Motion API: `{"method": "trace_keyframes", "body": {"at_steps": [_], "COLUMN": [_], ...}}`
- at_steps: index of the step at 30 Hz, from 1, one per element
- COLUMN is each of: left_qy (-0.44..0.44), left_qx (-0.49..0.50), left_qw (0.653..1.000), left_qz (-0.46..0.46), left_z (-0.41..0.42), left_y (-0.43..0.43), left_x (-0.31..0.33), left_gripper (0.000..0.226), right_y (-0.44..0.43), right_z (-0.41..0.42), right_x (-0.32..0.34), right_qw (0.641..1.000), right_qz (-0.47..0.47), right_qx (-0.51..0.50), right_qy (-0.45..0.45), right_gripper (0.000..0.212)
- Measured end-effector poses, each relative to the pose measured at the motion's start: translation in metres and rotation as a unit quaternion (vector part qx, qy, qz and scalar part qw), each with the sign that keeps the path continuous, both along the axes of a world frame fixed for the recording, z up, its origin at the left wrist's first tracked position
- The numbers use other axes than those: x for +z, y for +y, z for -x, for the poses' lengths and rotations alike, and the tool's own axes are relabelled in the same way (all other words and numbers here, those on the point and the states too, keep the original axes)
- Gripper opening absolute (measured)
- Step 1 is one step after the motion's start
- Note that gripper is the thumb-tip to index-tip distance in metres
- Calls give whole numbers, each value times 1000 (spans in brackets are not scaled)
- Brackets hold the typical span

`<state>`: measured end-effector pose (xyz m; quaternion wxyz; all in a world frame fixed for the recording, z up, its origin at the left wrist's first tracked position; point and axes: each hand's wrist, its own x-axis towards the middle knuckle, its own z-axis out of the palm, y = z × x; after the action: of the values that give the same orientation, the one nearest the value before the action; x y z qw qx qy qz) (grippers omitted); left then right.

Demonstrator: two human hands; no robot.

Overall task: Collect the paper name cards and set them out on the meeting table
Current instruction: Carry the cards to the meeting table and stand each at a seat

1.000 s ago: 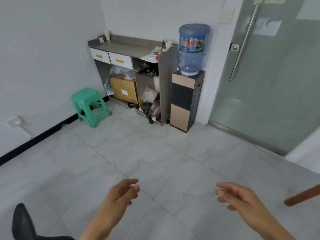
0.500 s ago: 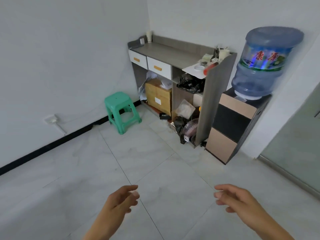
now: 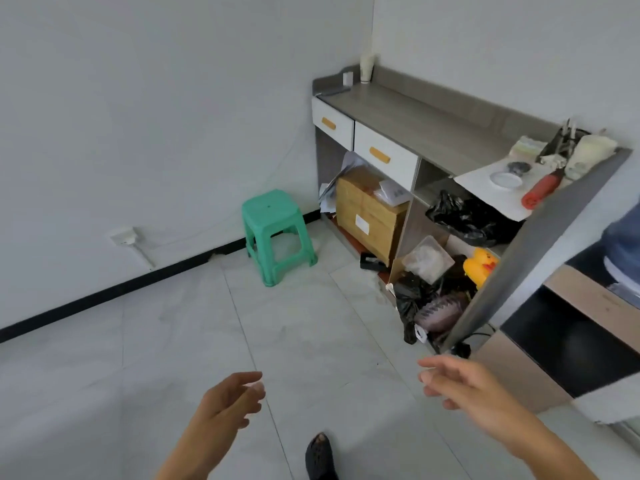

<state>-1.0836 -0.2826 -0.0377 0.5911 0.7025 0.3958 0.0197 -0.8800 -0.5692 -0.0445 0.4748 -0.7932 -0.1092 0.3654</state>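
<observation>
My left hand (image 3: 230,400) hangs low in the middle of the view, fingers loosely curled and apart, holding nothing. My right hand (image 3: 460,382) is stretched forward at the lower right, fingers apart and empty, just short of the grey side panel of a cabinet (image 3: 415,116). No paper name cards and no meeting table are in view. White papers (image 3: 346,168) stick out of the cabinet's lower left bay; I cannot tell what they are.
A green plastic stool (image 3: 277,233) stands by the wall. The cabinet holds a cardboard box (image 3: 367,216), black bags (image 3: 464,220) and a yellow rubber duck (image 3: 481,265). A water dispenser (image 3: 571,327) stands at the right. My black shoe (image 3: 320,459) is on the tiled floor.
The view has moved closer to the cabinet and swung left; the glass door has left the view. Both hands stay raised, open and empty.
</observation>
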Motion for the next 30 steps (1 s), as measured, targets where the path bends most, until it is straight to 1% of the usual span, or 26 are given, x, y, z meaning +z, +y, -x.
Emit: {"method": "trace_keyframes", "body": {"at_steps": [2,5,6,8,12,16,19,23,26,30], "left_qy": [-14,-27,-25,-22,-16,1,3,5,10,15], "left_qx": [-17,-43,-57,-92,-134,-145,-118,-58,17,108], "left_qw": [1000,999,998,995,991,989,993,998,1000,994], "left_qz": [-3,-13,-19,-18,-7,-3,-3,-6,-7,4], "left_z": [-48,-119,-142,-185,-262,-330,-369,-395,-388,-359], "left_y": [34,81,94,114,140,166,188,224,252,286], "left_x": [15,37,40,43,39,26,26,31,30,25], "left_gripper": [14,23,20,12,14,15,15,14,15,16], "right_y": [30,71,81,96,118,141,170,231,291,375], "right_z": [-37,-88,-104,-132,-189,-263,-324,-387,-418,-435], "right_x": [5,16,20,24,22,9,5,12,18,21], "right_qw": [1000,999,998,996,994,993,994,999,999,990], "right_qz": [2,-5,-6,-10,-6,4,5,1,9,13], "right_qx": [-18,-51,-62,-85,-110,-122,-108,-44,41,134], "right_qy": [5,-2,-10,-17,-1,9,8,-2,-20,-34], "right_gripper": [21,24,24,22,20,19,20,20,20,21]}}
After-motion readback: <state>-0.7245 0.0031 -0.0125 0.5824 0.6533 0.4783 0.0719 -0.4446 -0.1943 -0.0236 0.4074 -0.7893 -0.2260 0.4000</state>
